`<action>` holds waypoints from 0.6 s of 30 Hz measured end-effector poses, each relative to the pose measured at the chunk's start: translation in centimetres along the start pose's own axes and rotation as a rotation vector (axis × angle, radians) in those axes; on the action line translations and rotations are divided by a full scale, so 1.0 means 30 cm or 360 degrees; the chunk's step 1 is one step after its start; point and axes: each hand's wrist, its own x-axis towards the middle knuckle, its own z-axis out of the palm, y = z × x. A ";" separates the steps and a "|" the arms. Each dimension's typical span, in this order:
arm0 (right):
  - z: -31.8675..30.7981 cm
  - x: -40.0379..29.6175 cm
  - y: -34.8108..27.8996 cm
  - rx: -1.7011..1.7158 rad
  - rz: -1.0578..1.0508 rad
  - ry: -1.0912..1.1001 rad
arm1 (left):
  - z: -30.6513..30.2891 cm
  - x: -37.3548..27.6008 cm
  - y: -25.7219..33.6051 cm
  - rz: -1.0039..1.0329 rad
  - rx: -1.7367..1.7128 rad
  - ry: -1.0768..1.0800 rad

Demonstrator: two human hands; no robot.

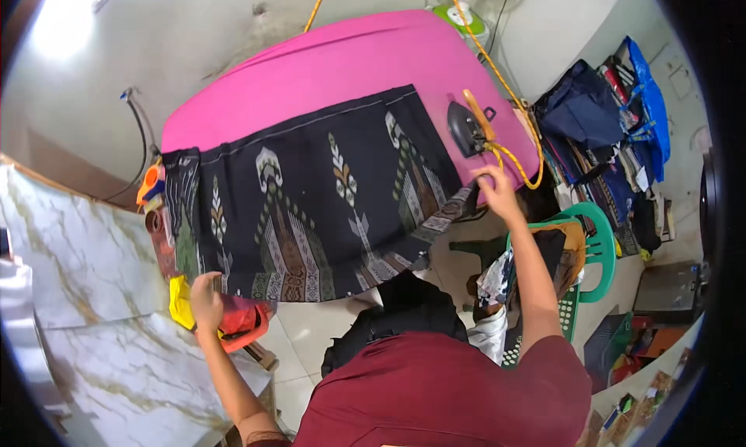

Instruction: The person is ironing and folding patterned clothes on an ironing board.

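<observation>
A black woven cloth (pixel 309 179) with green, brown and white motifs lies across a pink-covered ironing board (pixel 326 68), its lower edge hanging over the near side. My right hand (pixel 495 190) pinches the cloth's near right corner and holds it lifted off the board. At the near left corner, my left hand (pixel 207 301) grips the hem, its fingertips partly hidden. Just beyond my right hand, a dark clothes iron (pixel 464 129) with a wooden handle rests on the board's right end. A yellow cord (pixel 536 155) runs from the iron upward.
Right of me, a green plastic chair (pixel 600 254) holds crumpled clothes. Behind it are stacked folded fabrics (pixel 606 184) and a blue bag (pixel 647 109). A marble-patterned surface (pixel 105 260) lies left, near a red basket (pixel 247 330). A green fan (pixel 466 18) stands at the back.
</observation>
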 end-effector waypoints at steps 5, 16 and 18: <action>0.350 0.148 -0.033 -0.0429 -0.0058 -0.0355 | 0.125 0.296 0.032 -0.0016 -0.0141 0.0165; 0.360 0.258 0.144 -0.1262 -0.0025 -0.0031 | 0.298 0.481 -0.188 -0.0317 -0.0050 0.0161; 0.352 0.272 0.111 -0.1022 0.0068 -0.0130 | 0.302 0.489 -0.183 -0.0181 -0.0060 0.0071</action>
